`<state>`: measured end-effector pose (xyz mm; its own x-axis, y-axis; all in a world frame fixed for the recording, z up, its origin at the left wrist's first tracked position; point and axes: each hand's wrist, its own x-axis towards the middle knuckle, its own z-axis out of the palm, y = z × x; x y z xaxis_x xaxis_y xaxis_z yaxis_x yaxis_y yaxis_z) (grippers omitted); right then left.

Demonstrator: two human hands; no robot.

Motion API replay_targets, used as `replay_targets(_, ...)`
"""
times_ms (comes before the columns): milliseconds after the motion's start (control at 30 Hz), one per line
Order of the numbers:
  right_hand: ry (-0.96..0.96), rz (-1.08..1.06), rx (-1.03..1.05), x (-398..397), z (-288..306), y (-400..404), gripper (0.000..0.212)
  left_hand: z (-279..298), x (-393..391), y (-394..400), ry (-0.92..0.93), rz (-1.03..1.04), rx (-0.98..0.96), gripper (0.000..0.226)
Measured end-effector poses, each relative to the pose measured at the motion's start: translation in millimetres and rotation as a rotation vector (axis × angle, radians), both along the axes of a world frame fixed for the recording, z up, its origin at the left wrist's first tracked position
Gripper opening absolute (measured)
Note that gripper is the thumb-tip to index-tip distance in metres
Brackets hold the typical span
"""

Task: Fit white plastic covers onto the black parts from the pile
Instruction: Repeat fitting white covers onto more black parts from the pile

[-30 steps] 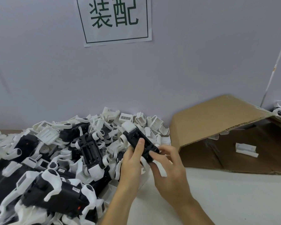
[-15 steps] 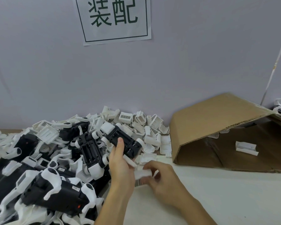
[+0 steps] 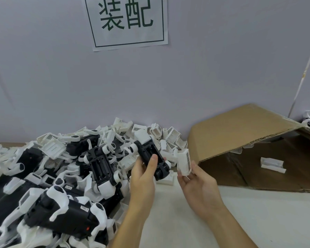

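Observation:
My left hand (image 3: 143, 178) grips a black part (image 3: 150, 154) with white ends, held tilted above the table edge of the pile. My right hand (image 3: 197, 183) holds a white plastic cover (image 3: 183, 161) upright by its lower end, just right of the black part and a small gap apart from it. The cover has a barcode label on its side. The pile (image 3: 61, 176) of black parts and loose white covers fills the left half of the view.
An open cardboard box (image 3: 240, 133) lies on its side at the right, with one white piece (image 3: 272, 164) inside. A wall with a paper sign (image 3: 127, 22) rises behind. A white tabletop (image 3: 249, 221) lies under my right forearm.
My right hand picked a white cover off the table and lifted it beside the black part. My left hand brought the black part right and up, away from the pile.

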<state>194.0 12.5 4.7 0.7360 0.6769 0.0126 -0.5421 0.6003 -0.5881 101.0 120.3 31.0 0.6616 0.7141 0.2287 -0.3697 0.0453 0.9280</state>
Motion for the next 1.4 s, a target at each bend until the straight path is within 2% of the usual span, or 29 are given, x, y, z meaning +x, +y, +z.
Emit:
replay_targets(100, -0.074, -0.072, -0.018, -1, 3, 1, 0.042, -4, 3, 1, 0.031, -0.014, 0.121, 0.022)
replay_targets(167, -0.104, -0.161, -0.066, 1, 4, 3, 0.036, -5, 5, 0, 0.039, -0.022, 0.182, 0.026)
replay_targets(233, -0.116, -0.219, -0.114, 1, 9, 3, 0.019, -6, 5, 0, 0.057, -0.029, 0.227, 0.035)
replay_targets(300, -0.190, -0.261, -0.195, -1, 15, 3, 0.024, -7, 6, 0, 0.067, -0.038, 0.256, 0.041)
replay_targets(367, -0.345, -0.317, -0.264, -7, 20, 6, 0.031, -9, 6, 0, 0.061, -0.030, 0.276, 0.044)
replay_targets(467, -0.700, -0.390, -0.360, -22, 22, 16, 0.026, -6, 5, -4, 0.077, 0.019, 0.294, 0.035)
replay_targets(533, -0.811, -0.420, -0.406, -30, 22, 23, 0.028, -4, 4, -6, 0.089, 0.003, 0.285, 0.031)
replay_targets(567, -0.834, -0.445, -0.441, -33, 22, 25, 0.032, -5, 4, -6, 0.106, -0.006, 0.280, 0.036)
replay_targets(633, -0.875, -0.512, -0.509, -37, 22, 27, 0.035, -10, 3, -4, 0.117, -0.030, 0.244, 0.064)
replay_targets(700, -0.942, -0.608, -0.550, -38, 23, 26, 0.027, -13, 4, -5, 0.117, -0.103, 0.183, 0.082)
replay_targets(767, -1.034, -0.690, -0.571, -37, 24, 25, 0.020, -13, 4, -8, 0.102, -0.119, 0.187, 0.072)
replay_targets(867, -1.149, -0.705, -0.639, -33, 21, 24, 0.018, -9, 4, -11, 0.077, -0.133, 0.184, 0.037)
replay_targets(967, -1.251, -0.674, -0.758, -29, 22, 21, 0.020, -5, 5, -12, 0.001, -0.084, 0.173, 0.036)
replay_targets(1067, -1.358, -0.498, -0.702, -26, 30, 13, 0.019, -1, 2, -9, -0.077, -0.054, 0.117, 0.035)
replay_targets(1167, -1.254, -0.384, -0.637, -23, 38, 7, 0.020, 1, -1, -7, -0.083, -0.084, 0.071, 0.045)
replay_targets(1300, -0.997, -0.266, -0.603, -24, 48, 6, 0.017, 2, -2, -13, -0.088, -0.150, 0.065, 0.036)
replay_targets(1400, -0.754, -0.107, -0.457, -25, 53, 4, 0.033, 2, -1, -14, -0.091, -0.131, 0.062, 0.028)
